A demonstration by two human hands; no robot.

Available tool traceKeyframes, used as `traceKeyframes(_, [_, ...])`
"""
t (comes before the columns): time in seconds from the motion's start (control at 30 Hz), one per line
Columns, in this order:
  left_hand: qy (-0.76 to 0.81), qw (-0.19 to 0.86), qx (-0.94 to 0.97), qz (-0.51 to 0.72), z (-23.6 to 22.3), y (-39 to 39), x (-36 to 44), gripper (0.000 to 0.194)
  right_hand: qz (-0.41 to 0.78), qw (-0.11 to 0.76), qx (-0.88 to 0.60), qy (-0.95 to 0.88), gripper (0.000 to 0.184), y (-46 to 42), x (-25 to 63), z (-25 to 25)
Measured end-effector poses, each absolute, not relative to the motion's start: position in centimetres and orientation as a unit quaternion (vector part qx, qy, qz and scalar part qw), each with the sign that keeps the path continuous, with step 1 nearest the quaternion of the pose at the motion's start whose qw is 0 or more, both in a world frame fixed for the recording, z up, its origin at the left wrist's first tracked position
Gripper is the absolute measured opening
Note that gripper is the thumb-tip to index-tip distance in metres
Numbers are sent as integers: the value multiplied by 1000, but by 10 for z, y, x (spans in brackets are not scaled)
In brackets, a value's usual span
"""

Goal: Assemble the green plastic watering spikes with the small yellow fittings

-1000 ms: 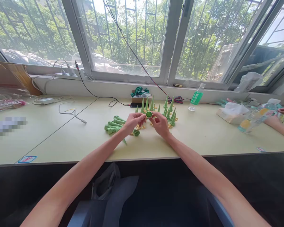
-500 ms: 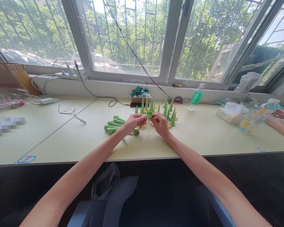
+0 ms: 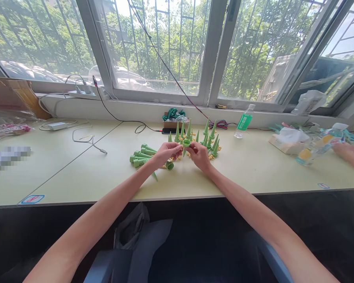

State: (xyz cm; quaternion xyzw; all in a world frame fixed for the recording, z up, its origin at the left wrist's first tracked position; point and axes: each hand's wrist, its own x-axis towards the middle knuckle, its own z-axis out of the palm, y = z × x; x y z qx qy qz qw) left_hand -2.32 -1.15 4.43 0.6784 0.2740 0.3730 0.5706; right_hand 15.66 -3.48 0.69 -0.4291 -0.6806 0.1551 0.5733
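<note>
Between my two hands is a green plastic watering spike [image 3: 187, 144], its round open end up and its point down. My right hand [image 3: 200, 155] grips it from the right with thumb and fingers. My left hand [image 3: 166, 153] is closed in a pinch against its left side, where a small yellow valve [image 3: 181, 147] partly shows at the fingertips. Several green spikes [image 3: 140, 155] lie in a pile by my left hand, one with its threaded opening [image 3: 169, 165] towards me. Behind my hands, several finished-looking spikes [image 3: 214, 147] stand point up, with yellow valves at their bases.
A black phone [image 3: 168, 131] lies before a small box of green material [image 3: 175, 116]. A labelled water bottle [image 3: 244, 122] stands by the wall. Rightwards are a tissue box [image 3: 287, 142], a larger bottle [image 3: 320, 144] and another person's hand [image 3: 346, 151]. White cables [image 3: 90, 141] lie leftwards.
The spike in my hands has tipped slightly, so more of its side and point shows. My hands barely moved. At the right, the other person's hand shifted left, near the large bottle.
</note>
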Motion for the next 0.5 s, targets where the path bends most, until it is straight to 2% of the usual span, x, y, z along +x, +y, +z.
traceKeyframes(0.5, [271, 634, 633, 353, 48, -12, -22, 41, 160, 533, -430, -711, 41, -37, 155, 7])
